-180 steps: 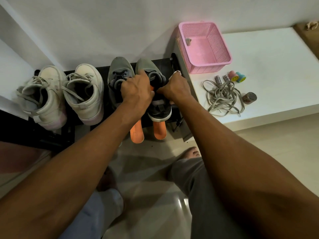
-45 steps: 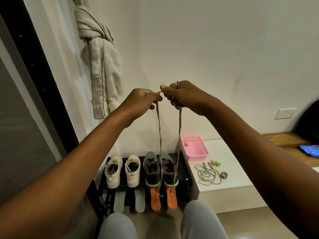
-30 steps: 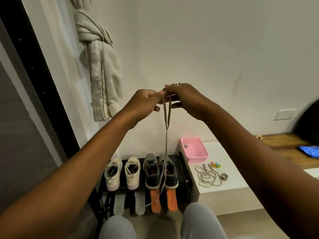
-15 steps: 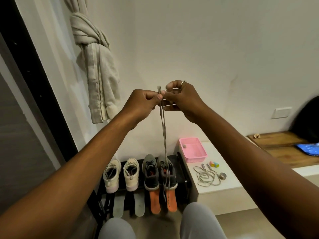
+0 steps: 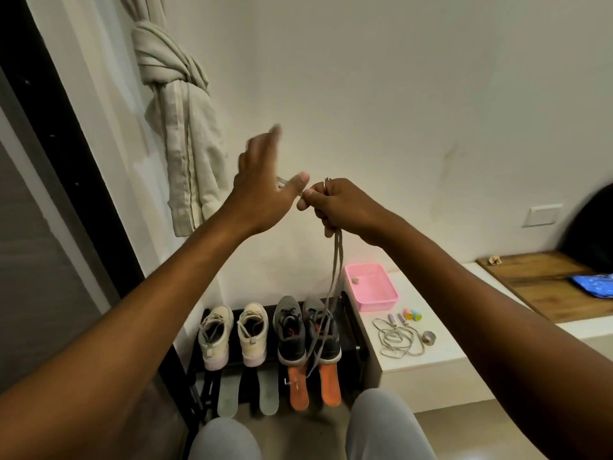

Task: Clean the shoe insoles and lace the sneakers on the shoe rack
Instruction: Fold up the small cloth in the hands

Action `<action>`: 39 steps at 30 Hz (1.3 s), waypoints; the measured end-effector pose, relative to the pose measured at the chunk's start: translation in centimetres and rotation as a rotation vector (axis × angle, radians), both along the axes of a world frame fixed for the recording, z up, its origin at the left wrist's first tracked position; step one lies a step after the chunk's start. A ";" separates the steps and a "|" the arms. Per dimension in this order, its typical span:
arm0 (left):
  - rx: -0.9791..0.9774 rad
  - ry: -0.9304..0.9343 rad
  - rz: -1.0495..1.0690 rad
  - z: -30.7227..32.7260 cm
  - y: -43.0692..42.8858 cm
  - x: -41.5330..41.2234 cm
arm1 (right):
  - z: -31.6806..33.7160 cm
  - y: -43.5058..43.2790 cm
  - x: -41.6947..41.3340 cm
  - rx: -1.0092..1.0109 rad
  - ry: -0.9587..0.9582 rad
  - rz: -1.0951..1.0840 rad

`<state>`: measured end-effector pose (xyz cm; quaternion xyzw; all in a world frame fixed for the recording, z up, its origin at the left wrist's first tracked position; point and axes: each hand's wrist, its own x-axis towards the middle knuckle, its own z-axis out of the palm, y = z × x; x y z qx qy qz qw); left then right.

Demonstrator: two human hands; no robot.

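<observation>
Closest, at the bottom, are the person's two knees (image 5: 225, 439), right in front of the shoe rack (image 5: 350, 330). Both arms reach up, so the hands are high above the rack. The left hand (image 5: 262, 190) is blurry, with its fingers straight and spread wide. It grips nothing that I can see, though a short end of the lace (image 5: 335, 270) lies just by its thumb. The right hand (image 5: 338, 204) is curled tight round the lace and is the only one holding it. From that fist the lace hangs down to the rack and lands on the dark sneakers (image 5: 292, 333), on the one at the rack's right end. I cannot tell if it goes through any holes. Its loose tips dangle in front of the rack by the orange insoles (image 5: 298, 390), which stick out under the dark pair. The white sneakers (image 5: 215, 340) sit at the rack's left end with laces in them, and pale insoles (image 5: 228, 396) poke out below. Just right of the rack is a white bench (image 5: 431, 363) with a spare lace (image 5: 398, 340) in a heap and a pink basket (image 5: 371, 290) behind it. With one hand holding, the lace could slip and drop. A hard pull up could tip the dark sneaker off the rack. The swinging tips could also snag an orange insole and drag it out.
</observation>
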<state>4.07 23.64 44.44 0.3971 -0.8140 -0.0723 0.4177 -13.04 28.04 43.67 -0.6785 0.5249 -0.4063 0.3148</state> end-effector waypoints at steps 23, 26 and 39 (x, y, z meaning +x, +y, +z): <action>1.069 1.140 -0.796 0.3 3.0 0.2 | -1.2 -0.4 -0.2 -0.314 0.336 -0.046; 0.852 1.367 -0.732 -0.1 1.9 -0.2 | -2.3 -0.1 0.9 -0.276 0.363 -0.011; 0.669 0.430 -0.329 -5.7 3.1 -1.3 | 0.4 -0.7 -1.3 -0.450 0.547 -0.068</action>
